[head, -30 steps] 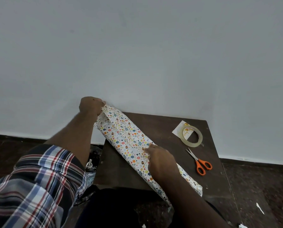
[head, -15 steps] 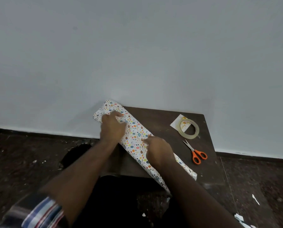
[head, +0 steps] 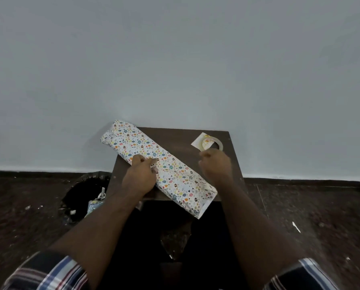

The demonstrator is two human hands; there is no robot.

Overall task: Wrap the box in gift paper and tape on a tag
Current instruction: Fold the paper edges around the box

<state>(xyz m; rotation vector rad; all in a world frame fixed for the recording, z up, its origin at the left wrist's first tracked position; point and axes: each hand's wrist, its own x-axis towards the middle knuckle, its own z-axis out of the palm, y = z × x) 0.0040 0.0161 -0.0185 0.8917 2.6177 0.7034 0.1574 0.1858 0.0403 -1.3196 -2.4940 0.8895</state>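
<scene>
**Left hand on wrapped box, right hand by tape**

Wrapped box (head: 154, 164) lies diagonally on dark table (head: 174, 135). Left hand (head: 140, 174) presses its middle, fingers curled on paper. Right hand (head: 215, 164) curled beside tape roll (head: 213, 143), possibly touching it; grasp unclear.

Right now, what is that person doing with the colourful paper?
The person is wrapping a long box in patterned gift paper on a small dark table. The left hand holds the paper down at the middle. The right hand is off the box, fingers curled, just in front of the tape roll and tag. The paper's near end looks open and unfolded, so the wrapping seems unfinished.
</scene>
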